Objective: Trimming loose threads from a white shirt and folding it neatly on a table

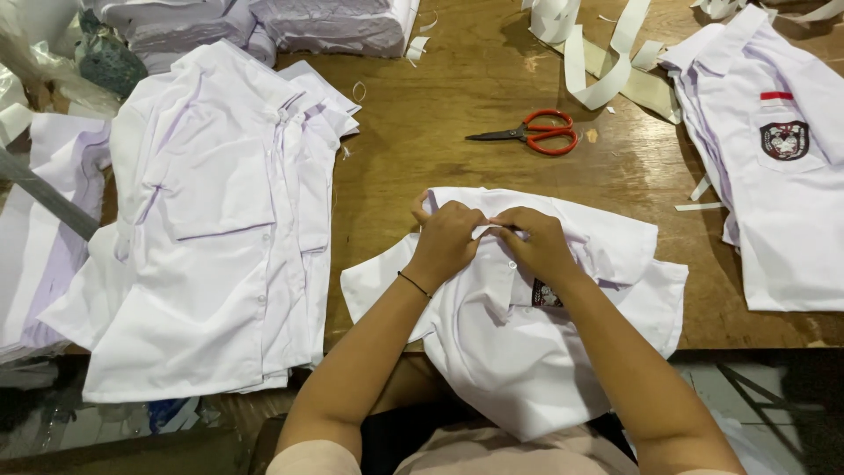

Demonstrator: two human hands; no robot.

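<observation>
A white shirt [519, 343] with a dark chest badge lies on the wooden table [422, 149] right in front of me, its lower part hanging over the near edge. My left hand [446, 239] and my right hand [536, 242] meet at its collar, both pinching the fabric near the top button. A thin dark band circles my left wrist.
A stack of white shirts [211, 220] lies at the left. More white shirts [782, 149] with a badge lie at the right. Red-handled scissors [536, 134] rest beyond my hands. White fabric strips [598, 53] and folded bundles [290, 22] sit at the far edge.
</observation>
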